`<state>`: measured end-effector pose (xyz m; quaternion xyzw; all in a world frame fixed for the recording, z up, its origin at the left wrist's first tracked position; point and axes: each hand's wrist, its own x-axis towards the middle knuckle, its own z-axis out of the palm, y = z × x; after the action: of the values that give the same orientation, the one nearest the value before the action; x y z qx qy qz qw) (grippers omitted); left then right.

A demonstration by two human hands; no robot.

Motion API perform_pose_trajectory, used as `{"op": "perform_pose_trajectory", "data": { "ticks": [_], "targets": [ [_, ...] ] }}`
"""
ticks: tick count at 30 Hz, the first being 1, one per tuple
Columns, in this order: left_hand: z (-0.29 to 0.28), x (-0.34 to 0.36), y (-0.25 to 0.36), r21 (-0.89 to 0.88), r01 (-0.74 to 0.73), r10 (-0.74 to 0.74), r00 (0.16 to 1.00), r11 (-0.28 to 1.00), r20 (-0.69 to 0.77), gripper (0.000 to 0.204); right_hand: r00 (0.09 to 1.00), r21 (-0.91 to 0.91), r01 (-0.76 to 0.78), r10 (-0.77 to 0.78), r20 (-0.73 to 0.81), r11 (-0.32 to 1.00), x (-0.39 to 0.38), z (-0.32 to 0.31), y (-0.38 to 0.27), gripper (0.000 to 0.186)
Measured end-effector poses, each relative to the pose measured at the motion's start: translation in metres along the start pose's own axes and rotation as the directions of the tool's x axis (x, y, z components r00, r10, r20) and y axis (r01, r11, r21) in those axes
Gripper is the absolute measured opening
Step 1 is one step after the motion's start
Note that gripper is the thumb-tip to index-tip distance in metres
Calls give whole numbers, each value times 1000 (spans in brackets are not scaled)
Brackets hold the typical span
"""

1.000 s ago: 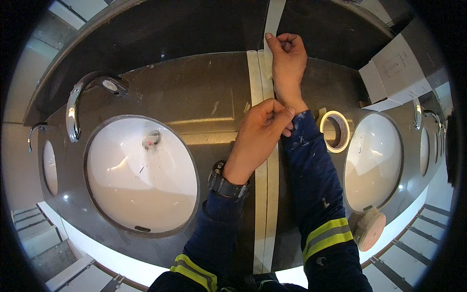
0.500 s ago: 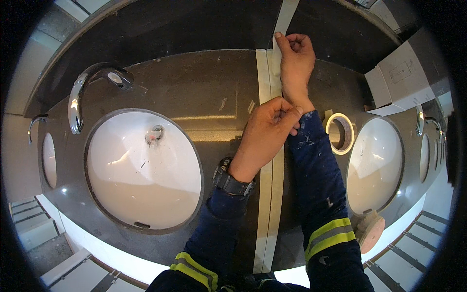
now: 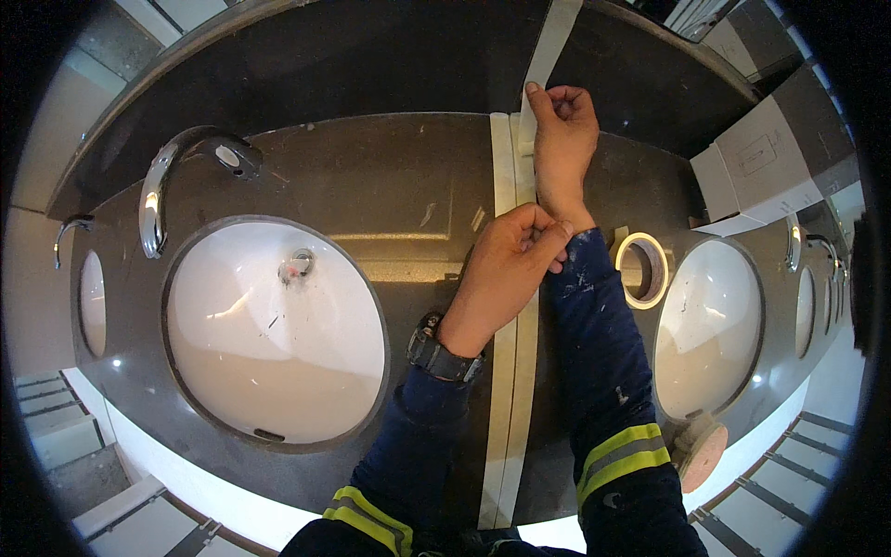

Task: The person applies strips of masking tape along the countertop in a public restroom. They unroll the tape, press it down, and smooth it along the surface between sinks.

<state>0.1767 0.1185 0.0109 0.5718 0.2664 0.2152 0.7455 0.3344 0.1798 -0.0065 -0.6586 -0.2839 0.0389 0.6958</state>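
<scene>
Two pale masking tape strips point(image 3: 502, 399) run side by side along the dark countertop point(image 3: 408, 167) and meet the upright splashback. Another length of tape point(image 3: 554, 42) climbs the splashback. At the foot of that, my right hand point(image 3: 566, 148) pinches the tape's edge between thumb and fingers. My left hand point(image 3: 501, 274), with a dark watch point(image 3: 441, 351) at its wrist, lies over the strips beside the right wrist. Its thumb and fingertips are pressed together; whatever they hold is hidden. A roll of masking tape point(image 3: 658, 271) rests on the counter right of my right forearm.
White basins sit left point(image 3: 278, 371) and right point(image 3: 710, 325), with a curved chrome tap point(image 3: 153, 204) by the left one. An open white box point(image 3: 756, 167) stands at the back right. A round pinkish-faced pad point(image 3: 703, 455) is near the front edge.
The whole view has shifted slightly, so the counter appears lower. Both hands keep nearly the same pose, the right still pinching the tape at the splashback.
</scene>
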Motion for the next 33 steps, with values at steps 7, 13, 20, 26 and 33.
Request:
{"op": "perform_pose_trajectory", "data": {
  "ticks": [7, 13, 20, 26, 33],
  "targets": [
    [1, 2, -4, -61, -14, 14, 1000, 998, 2, 21, 1000, -7, 1, -1, -13, 1000, 1, 2, 0, 26],
    [1, 2, 0, -72, 3, -3, 1000, 997, 1, 19, 1000, -1, -27, 27, 2, 1000, 1, 0, -6, 24],
    [2, 1, -3, -43, -37, 37, 999, 998, 2, 22, 1000, 21, -10, 9, 6, 1000, 3, 0, 3, 25],
    [3, 1, -4, -31, -10, 10, 1000, 999, 19, 22, 999, -108, 10, -5, 46, 994, 3, -6, 6, 27],
    [6, 0, -1, -26, -20, 20, 1000, 999, 7, 21, 990, -246, 16, 19, 141, 969, -2, -17, 3, 26]
  ]
}}
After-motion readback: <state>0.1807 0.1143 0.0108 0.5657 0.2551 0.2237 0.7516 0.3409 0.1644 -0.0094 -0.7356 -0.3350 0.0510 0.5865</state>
